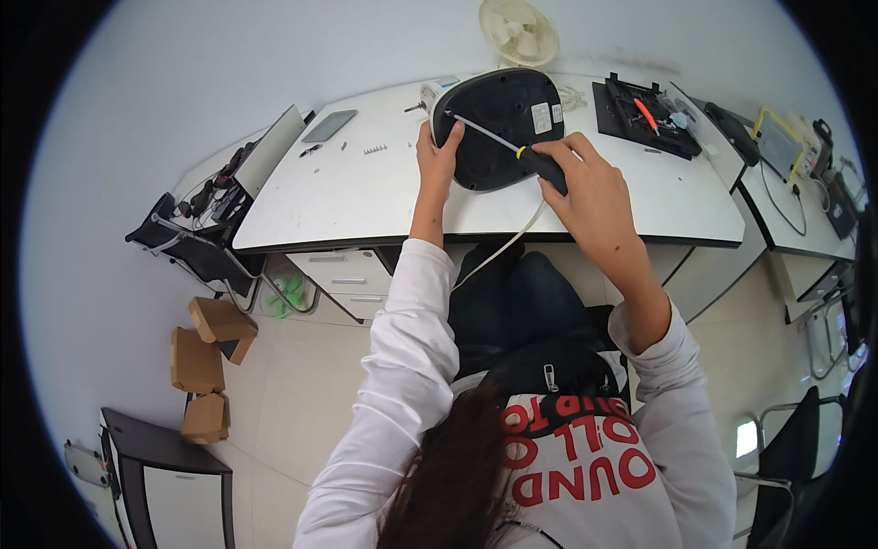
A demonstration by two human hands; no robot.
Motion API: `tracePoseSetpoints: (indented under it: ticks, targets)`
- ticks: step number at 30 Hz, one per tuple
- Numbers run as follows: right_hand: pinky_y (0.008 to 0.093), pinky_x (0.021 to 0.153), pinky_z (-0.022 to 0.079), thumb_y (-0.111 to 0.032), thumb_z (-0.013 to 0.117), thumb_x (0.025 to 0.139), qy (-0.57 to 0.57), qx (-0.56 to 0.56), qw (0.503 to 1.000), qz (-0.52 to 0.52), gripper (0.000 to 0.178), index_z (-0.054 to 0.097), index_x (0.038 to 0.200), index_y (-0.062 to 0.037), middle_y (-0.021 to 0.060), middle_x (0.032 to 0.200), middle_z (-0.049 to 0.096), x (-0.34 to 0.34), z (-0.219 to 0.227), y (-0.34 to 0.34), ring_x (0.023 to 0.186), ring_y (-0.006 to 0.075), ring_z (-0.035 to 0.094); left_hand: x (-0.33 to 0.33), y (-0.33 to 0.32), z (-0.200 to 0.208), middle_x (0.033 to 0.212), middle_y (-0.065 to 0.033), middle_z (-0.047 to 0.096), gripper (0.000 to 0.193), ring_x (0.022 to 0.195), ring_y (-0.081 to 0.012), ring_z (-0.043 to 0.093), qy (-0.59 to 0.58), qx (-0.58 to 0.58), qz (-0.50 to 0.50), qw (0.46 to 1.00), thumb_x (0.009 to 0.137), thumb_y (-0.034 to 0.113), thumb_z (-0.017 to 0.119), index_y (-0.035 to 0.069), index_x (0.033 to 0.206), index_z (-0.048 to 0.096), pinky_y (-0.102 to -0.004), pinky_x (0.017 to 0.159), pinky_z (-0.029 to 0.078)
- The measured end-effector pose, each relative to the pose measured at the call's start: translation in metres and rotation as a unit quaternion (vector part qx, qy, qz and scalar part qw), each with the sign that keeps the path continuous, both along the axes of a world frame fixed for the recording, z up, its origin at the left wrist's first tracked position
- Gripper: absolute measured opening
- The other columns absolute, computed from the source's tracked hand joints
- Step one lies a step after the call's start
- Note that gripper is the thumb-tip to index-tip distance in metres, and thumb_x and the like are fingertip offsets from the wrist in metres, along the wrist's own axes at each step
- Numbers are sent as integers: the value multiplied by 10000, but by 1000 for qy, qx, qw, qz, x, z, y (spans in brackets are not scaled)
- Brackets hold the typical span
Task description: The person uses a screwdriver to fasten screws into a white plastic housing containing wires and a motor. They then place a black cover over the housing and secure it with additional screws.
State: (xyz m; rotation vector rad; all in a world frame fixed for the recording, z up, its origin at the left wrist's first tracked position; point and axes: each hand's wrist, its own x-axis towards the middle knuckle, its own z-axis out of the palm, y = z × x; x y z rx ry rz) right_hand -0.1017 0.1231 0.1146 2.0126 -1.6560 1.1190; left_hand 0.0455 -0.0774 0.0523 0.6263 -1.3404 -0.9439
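A rounded black base (498,160), its underside facing me, stands tilted up on the white desk. Two pale labels and several small holes show on it. My left hand (439,156) is closed on the base's left edge, thumb on the underside. A screwdriver (494,135) with a black and yellow handle is gripped in my right hand (585,183). Its tip meets the base near its upper left edge, close to my left thumb. Behind the base, a cream fan head (519,33) shows; whether the two are joined is hidden. A white cable (512,240) hangs over the desk's front edge.
On the desk (320,197) lie a row of small screws (375,149), a grey flat device (329,125) and a black tool case (649,114) with an orange-handled tool (646,115). Cardboard boxes (198,360) sit on the floor at left. A black chair (791,467) stands at lower right.
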Motion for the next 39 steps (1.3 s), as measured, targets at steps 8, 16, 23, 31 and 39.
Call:
tracePoseSetpoints:
  ticks: [8, 16, 23, 31, 39]
  targets:
    - [375, 588, 486, -104, 647, 745, 20, 38, 999, -33, 279, 513, 990, -110, 81, 926, 519, 12, 12, 5, 636, 298, 593, 2, 0, 0, 955, -80, 599, 378, 881, -146, 536, 1, 4, -3, 1000, 798, 253, 670, -8, 1034, 533, -260, 806, 410]
    - [365, 572, 490, -109, 644, 750, 45, 17, 998, -30, 244, 517, 955, -74, 83, 884, 529, 16, 18, 7, 626, 277, 606, 0, -4, -4, 926, -71, 592, 371, 856, -137, 522, 2, -2, -2, 1000, 801, 265, 669, -9, 1011, 532, -253, 794, 404]
    - [338, 524, 486, -80, 621, 738, 79, -21, 996, -45, 204, 512, 906, -42, 92, 855, 514, 21, 19, 3, 589, 256, 607, 0, -2, -3, 916, -63, 588, 365, 841, -131, 516, 14, -10, -17, 1000, 810, 269, 662, -9, 1006, 531, -253, 778, 406]
    - [308, 493, 481, 4, 653, 623, 123, -61, 989, -50, 273, 520, 858, -33, 85, 881, 466, 32, 27, 1, 596, 201, 596, 1, -4, -5, 900, -57, 586, 346, 816, -123, 508, -17, -12, 4, 1000, 811, 264, 660, -3, 991, 533, -249, 762, 406]
    - [341, 535, 465, -103, 640, 750, 116, -32, 991, -51, 195, 545, 917, -68, 50, 906, 491, 39, 35, 0, 674, 220, 597, 1, 0, -3, 919, -56, 582, 343, 840, -129, 516, 5, -4, -3, 1000, 817, 260, 653, 4, 1009, 531, -251, 775, 406]
